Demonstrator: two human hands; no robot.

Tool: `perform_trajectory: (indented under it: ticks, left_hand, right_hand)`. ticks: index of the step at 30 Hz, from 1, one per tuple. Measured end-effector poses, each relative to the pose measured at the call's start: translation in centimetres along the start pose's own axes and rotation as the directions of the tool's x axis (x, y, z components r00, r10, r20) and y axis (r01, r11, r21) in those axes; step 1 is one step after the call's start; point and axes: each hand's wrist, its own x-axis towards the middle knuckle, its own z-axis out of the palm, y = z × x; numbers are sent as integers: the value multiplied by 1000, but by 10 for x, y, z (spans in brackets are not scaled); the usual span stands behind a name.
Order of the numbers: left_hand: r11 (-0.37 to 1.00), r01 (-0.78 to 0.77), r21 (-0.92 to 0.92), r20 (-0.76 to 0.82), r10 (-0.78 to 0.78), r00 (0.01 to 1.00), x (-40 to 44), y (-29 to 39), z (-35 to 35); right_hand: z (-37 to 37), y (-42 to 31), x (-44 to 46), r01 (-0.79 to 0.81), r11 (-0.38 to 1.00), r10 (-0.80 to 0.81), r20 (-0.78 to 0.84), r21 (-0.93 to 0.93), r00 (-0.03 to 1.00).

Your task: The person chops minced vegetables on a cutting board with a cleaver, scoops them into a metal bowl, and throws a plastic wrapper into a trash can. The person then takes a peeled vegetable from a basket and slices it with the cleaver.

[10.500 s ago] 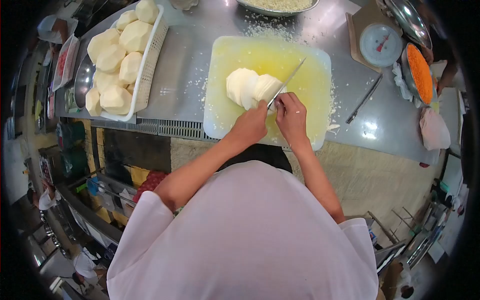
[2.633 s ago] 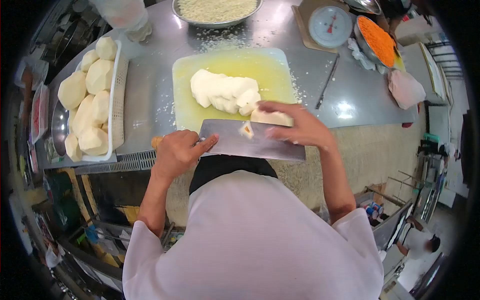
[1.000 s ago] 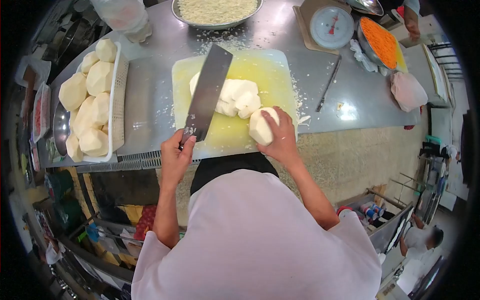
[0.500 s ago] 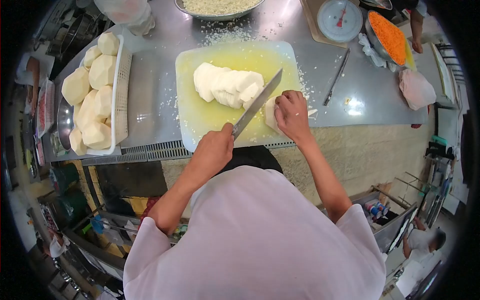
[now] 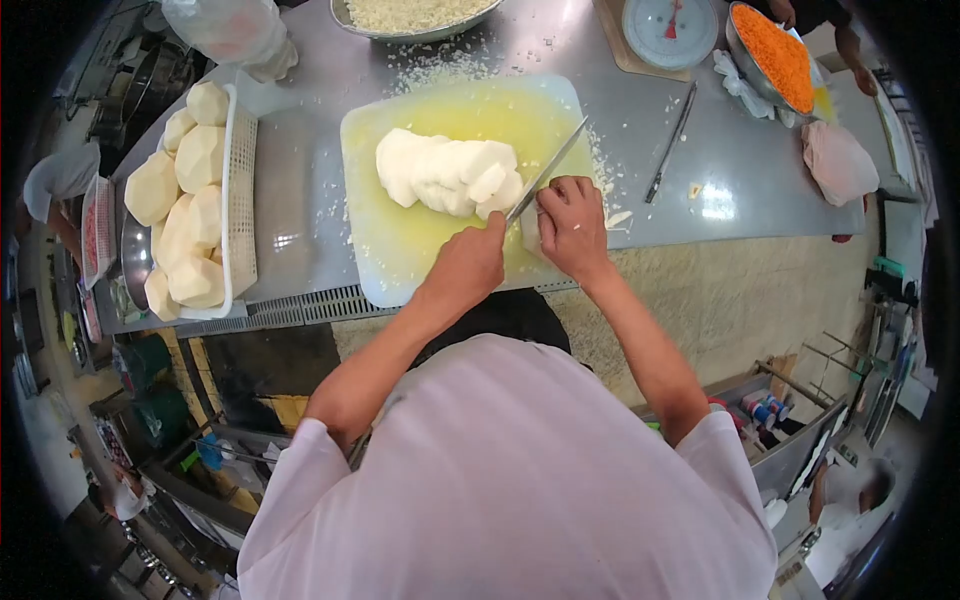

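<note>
My left hand (image 5: 465,265) is closed around the handle of a long knife (image 5: 552,165), whose blade points up and to the right over the board. Under the curled fingers of my right hand (image 5: 573,225) is a pale, peeled root vegetable piece (image 5: 530,232), perhaps jicama, mostly hidden. The blade is right beside this piece; whether it touches is unclear. A row of overlapping white slices (image 5: 440,172) lies left of the knife on the yellowish cutting board (image 5: 400,265).
A white plastic basket (image 5: 242,190) with several peeled roots (image 5: 152,188) stands at left. A bowl of pale chopped bits (image 5: 415,15) is at the back. On the right are a dial scale (image 5: 670,30), a dark rod-like tool (image 5: 672,145), orange shreds (image 5: 772,60) and a plastic bag (image 5: 838,165).
My left hand has moved right and slightly up, bringing the knife closer to my right hand. My right hand still presses on the root piece. The view has shifted slightly.
</note>
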Motion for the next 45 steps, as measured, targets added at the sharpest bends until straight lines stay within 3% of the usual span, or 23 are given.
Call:
perform_trajectory:
  ticks: [4,6,10,14,16,19,20,24,26,29,31,35,37,41,45]
  left_hand:
    - [992,125,11,228,-124,966,-53,33,-80]
    - [986,164,6,304,-158,939,-60,34,-79]
    - [994,109,0,155,-108,982,-16,4,-3]
    - [999,-35,-40,2,35,999,20,11,-1]
    - [988,143,-48,225,-129,966,-9,38,-55]
    - [975,222,-29,319,-201,926,-47,37,-74]
    - [974,224,-30,325,-202,924,-44,35,-63]
    - [996,64,-61,78,-59,995,13,3,19]
    - [997,6,-82,-17,-7,1000,23,5,20]
    - [998,43,-42,95,-39,995,-6,31,-40]
    - [981,181,-66,240,-160,957,-38,44,-68]
    - [979,174,-103,158,-157,975,-25,14,-4]
    - [994,55,-95,26,-53,998,16,2,32]
    - [991,63,-120,57,-56,997,17,24,-15]
    - [976,196,-91,217,-172,961,-37,42,-51]
  right_hand:
    - [5,1,0,6,1000,-5,-39,4,999]
    - [5,2,-5,2,1000,-2,-54,-3,999]
    - [4,2,-2,-3,1000,3,-24,12,1000]
    - [4,4,-2,25,999,-24,-41,25,999]
    - [5,4,-2,32,999,-30,-56,21,998]
    - [6,4,-2,9,1000,-8,-64,17,998]
    - [5,4,-3,10,1000,-9,-48,20,999]
    - [5,3,-3,1,1000,0,-27,22,1000]
    - [6,6,-3,33,999,-31,-64,36,998]
    - [4,5,-3,14,1000,-13,-36,17,999]
    - [5,3,-3,-1,1000,2,-54,29,999]
    - [3,2,-3,-2,999,4,-55,37,998]
    - [2,1,-3,0,999,3,-60,47,998]
    - [2,3,-4,-26,999,26,-14,37,1000]
    - [4,4,-7,-31,998,33,-53,48,998]
